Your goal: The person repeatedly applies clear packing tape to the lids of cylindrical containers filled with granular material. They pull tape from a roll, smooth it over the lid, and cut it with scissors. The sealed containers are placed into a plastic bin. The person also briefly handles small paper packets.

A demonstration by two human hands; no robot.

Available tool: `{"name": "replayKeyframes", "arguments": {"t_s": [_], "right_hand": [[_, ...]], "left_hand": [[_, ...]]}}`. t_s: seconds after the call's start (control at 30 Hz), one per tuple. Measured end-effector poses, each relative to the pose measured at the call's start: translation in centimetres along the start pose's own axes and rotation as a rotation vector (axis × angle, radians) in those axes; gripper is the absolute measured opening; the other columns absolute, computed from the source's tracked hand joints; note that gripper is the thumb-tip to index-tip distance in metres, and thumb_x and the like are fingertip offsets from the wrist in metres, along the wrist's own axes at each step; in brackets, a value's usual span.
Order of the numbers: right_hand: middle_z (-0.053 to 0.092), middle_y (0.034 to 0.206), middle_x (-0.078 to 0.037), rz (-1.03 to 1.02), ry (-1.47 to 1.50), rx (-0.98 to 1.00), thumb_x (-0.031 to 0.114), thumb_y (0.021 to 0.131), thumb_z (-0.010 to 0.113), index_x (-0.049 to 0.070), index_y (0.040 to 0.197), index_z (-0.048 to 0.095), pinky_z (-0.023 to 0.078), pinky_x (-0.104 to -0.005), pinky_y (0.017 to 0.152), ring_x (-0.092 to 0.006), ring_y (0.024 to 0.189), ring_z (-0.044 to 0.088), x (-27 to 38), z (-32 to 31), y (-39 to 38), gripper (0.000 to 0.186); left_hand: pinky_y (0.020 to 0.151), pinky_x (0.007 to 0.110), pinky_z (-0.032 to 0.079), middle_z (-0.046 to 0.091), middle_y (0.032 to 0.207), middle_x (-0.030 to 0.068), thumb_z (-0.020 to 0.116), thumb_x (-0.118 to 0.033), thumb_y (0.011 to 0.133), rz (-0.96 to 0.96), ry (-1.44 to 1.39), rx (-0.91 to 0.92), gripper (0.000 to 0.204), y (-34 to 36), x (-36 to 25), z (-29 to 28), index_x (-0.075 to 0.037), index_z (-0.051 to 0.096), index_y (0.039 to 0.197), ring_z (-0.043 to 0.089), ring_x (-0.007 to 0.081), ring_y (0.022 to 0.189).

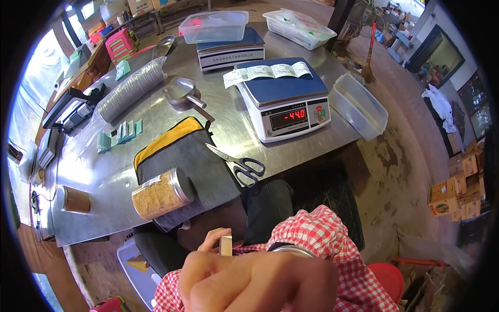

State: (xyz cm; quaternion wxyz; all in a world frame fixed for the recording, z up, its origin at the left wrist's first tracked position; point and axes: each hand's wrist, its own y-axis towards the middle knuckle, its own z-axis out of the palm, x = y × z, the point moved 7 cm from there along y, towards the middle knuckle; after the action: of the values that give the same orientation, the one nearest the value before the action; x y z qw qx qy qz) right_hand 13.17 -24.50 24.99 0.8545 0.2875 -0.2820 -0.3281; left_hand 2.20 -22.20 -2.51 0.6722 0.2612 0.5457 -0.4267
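Close to the camera at the bottom, my right hand is closed, its fingers bent. Whatever it grips is hidden behind it. Bent fingers, seemingly of my left hand, show just beyond, beside a narrow pale strip whose kind I cannot make out. A silvery curved rim peeks out above the knuckles, mostly covered. On the near table edge, a clear jar of yellowish crumbly food with a metal lid lies on its side on a grey and yellow cloth. Dark-handled scissors lie open there too.
A lit scale carries a label strip. Behind it, another scale holds a plastic tub. Also on the steel table are a metal scoop, stacked clear lids, a brown-filled jar and an empty tub.
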Motion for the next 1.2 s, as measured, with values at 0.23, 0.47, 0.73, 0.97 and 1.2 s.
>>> {"name": "replayKeyframes", "arguments": {"t_s": [0.23,0.47,0.73,0.97,1.2], "right_hand": [[0.064,0.081,-0.004,-0.087,0.171,0.225,0.021,0.088,0.068,0.008,0.082,0.076,0.041,-0.0246,0.062,-0.0143,0.074,0.055,0.2,-1.0,0.5,0.016],[0.066,0.094,-0.012,0.356,-0.120,0.413,0.011,0.086,0.066,0.005,0.084,0.067,0.043,-0.0338,0.071,-0.0233,0.080,0.061,-1.5,-5.3,0.6,0.006],[0.057,0.089,-0.011,0.617,-0.811,0.199,0.032,0.088,0.064,0.001,0.096,0.059,0.042,-0.0355,0.079,-0.0284,0.087,0.055,-7.5,-15.7,-10.7,0.032],[0.062,0.097,-0.014,0.945,-0.606,0.052,0.024,0.084,0.072,0.000,0.119,0.053,0.048,-0.0353,0.077,-0.0239,0.086,0.062,-9.2,-17.6,-14.8,0.046],[0.067,0.089,-0.013,1.193,-0.613,0.167,0.028,0.086,0.069,0.001,0.100,0.059,0.050,-0.0346,0.075,-0.0219,0.083,0.066,-9.8,-20.4,-20.1,0.032]], "left_hand": [[0.104,0.041,0.038,0.032,0.136,0.0067,0.084,-0.031,0.068,-0.070,-0.021,-0.023,0.081,0.6,0.8,0.3,-0.004,0.046,0.134,0.046,0.0236,0.125],[0.102,0.038,0.036,0.046,0.129,0.0087,0.079,-0.035,0.070,0.310,0.370,-0.261,0.074,0.8,4.3,-3.6,-0.002,0.048,0.129,0.046,0.0219,0.122],[0.103,0.037,0.033,0.036,0.139,0.0127,0.083,-0.042,0.062,0.303,0.081,-0.629,0.103,1.9,-7.8,-5.0,0.001,0.032,0.140,0.040,0.0238,0.123],[0.109,0.045,0.027,0.036,0.141,0.0204,0.080,-0.047,0.068,0.308,0.472,-0.433,0.099,5.7,-9.2,-4.1,0.003,0.035,0.140,0.035,0.0333,0.133],[0.103,0.056,0.029,0.040,0.137,0.0226,0.082,-0.037,0.062,0.043,1.710,-0.187,0.078,10.2,-10.4,-7.2,-0.011,0.051,0.129,0.036,0.0391,0.129]]}}
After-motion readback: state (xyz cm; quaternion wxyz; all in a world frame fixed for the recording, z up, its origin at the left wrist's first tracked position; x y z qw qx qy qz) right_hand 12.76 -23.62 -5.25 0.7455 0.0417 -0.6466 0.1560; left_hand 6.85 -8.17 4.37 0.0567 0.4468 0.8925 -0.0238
